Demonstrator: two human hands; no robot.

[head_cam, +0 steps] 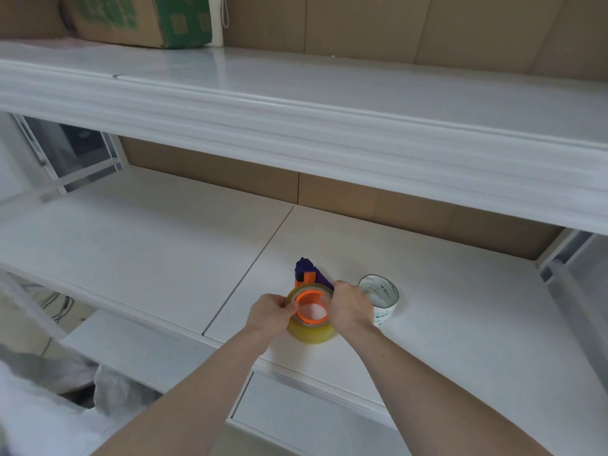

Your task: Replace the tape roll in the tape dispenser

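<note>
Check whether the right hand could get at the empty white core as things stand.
Probably yes. The empty white core stands just right of the right hand with nothing between them, but that hand is on the tape roll and would have to let go.

The right hand (pixel 350 306) hides part of the tape dispenser (pixel 307 274) and empty core (pixel 380 296).

A storeroom or packing area: white metal shelving (pixel 296 126), cardboard-lined back wall (pixel 427 24), printed carton (pixel 138 18).
</note>
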